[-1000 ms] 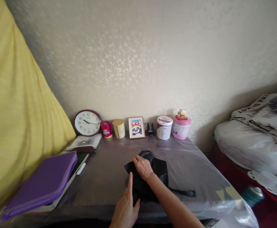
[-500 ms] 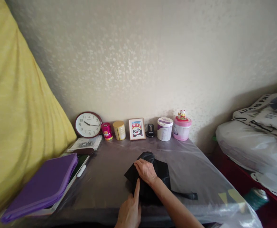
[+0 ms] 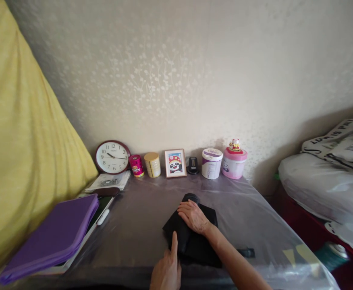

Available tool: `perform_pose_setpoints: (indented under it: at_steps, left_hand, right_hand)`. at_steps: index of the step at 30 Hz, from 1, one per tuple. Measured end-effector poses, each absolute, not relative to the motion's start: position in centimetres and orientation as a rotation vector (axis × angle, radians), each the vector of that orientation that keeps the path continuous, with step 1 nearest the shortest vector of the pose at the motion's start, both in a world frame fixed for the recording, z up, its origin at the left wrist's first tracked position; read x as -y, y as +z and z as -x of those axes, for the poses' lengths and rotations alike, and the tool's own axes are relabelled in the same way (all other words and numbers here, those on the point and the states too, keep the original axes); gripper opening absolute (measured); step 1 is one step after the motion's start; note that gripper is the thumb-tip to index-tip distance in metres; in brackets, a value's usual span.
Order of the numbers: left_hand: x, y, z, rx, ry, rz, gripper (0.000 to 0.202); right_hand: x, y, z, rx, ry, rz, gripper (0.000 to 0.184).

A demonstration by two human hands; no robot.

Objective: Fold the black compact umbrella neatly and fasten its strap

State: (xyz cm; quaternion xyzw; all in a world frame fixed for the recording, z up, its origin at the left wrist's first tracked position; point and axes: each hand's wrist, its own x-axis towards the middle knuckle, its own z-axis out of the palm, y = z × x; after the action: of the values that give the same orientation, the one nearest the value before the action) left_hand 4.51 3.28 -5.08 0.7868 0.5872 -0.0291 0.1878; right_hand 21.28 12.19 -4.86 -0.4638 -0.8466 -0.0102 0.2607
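Note:
A black folding umbrella point(image 3: 199, 249) lies on the table, its loose fabric panels spread in pointed flaps. My right hand point(image 3: 193, 216) rests across the upper part, palm down, with its fingers stretched over the cloth just below the rounded, ribbed far end point(image 3: 191, 197). At the near left edge, my left hand point(image 3: 167, 268) has its index finger straight along the fabric. Its other fingers are curled at the umbrella's lower end, partly hidden. Past my right forearm, a short black strap point(image 3: 246, 253) sticks out.
Along the wall stand a clock point(image 3: 113, 157), a pink can point(image 3: 136, 165), a yellow-lidded can point(image 3: 152, 165), a panda picture frame point(image 3: 175, 163), a black device point(image 3: 192, 165) and two tubs point(image 3: 212, 164). A purple folder point(image 3: 49, 237) lies left; stuffed bags point(image 3: 327, 185) sit right.
My right hand has shifted slightly right, its fingers flatter on the fabric. The umbrella's far end looks narrower and the lower right panel lies more spread. My left hand has barely moved.

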Motion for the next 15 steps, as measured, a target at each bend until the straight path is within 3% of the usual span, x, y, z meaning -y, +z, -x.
perform_pose_setpoints:
  at_steps: [10, 15]
  left_hand:
    - [-3.3, -3.9, -4.6, -1.67, -0.134, -2.145, 0.066]
    - [-3.3, -3.4, -4.6, -1.638, -0.138, -2.114, 0.068]
  right_hand:
    - [-16.1, -4.6, -23.0, 2.022, -0.196, 1.617, 0.027]
    - [-11.1, -3.2, -20.2, 2.251, 0.019, 1.186, 0.026]
